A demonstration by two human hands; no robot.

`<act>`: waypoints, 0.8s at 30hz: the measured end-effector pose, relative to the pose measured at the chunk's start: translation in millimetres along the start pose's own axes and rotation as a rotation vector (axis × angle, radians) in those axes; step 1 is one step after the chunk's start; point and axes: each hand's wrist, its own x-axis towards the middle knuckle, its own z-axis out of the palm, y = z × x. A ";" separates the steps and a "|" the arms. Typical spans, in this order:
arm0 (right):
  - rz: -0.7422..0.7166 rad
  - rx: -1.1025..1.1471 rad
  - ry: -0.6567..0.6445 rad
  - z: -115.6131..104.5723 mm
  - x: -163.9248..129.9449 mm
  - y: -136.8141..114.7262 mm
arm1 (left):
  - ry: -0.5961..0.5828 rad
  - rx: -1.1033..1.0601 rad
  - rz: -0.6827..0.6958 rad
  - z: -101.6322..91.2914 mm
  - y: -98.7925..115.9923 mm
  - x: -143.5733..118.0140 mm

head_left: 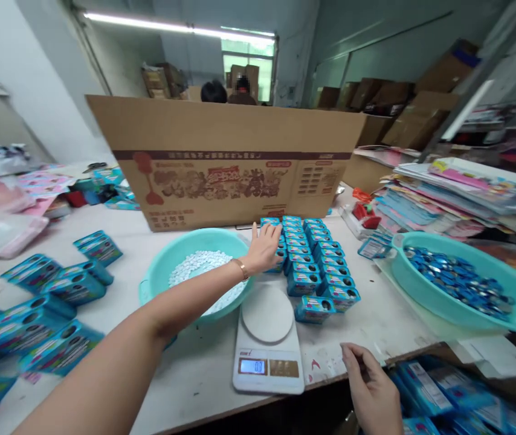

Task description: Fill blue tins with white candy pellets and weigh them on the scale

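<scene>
Boxes (309, 260), small glossy blue cartons, stand in rows far of the scale (267, 338); your left hand (263, 249) rests on the left row, fingers spread, seemingly gripping nothing. Light, crushable card, probably: pinch the sides. Right hand (373, 393) hovers loosely curled, empty, near the table edge.

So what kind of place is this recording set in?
Likely a small packing workshop: rows of small blue boxes beside a digital scale, a basin of white pellets, and stacked cardboard cartons behind.
</scene>
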 end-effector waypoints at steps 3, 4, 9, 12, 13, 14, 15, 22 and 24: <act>-0.037 0.037 -0.019 13.0 -2.8 -17.3 | 0.120 -0.087 -0.064 -47.4 -31.2 -42.0; -0.065 0.055 -0.031 20.2 -3.2 -28.4 | 0.165 -0.119 -0.088 -64.9 -46.1 -64.3; -0.402 0.178 -0.233 81.2 5.4 -120.4 | 0.322 -0.265 -0.340 -113.7 -102.8 -213.8; -0.724 0.139 -0.488 137.1 20.5 -187.2 | 0.325 -0.298 -0.505 -88.2 -107.3 -287.1; -0.821 0.063 -0.591 158.0 26.0 -207.4 | 0.323 -0.309 -0.537 -73.3 -105.1 -302.7; -0.896 -0.049 -0.703 179.2 30.9 -225.4 | 0.305 -0.329 -0.561 -57.6 -101.6 -313.8; -0.942 -0.189 -0.808 200.0 34.7 -240.6 | 0.296 -0.350 -0.577 -42.4 -97.2 -320.8; -0.905 -0.683 -1.343 279.7 22.8 -262.3 | 0.300 -0.433 -0.661 -2.9 -82.0 -323.8; -0.906 -0.698 -1.389 273.9 20.5 -250.3 | 0.289 -0.425 -0.650 -8.2 -86.3 -329.2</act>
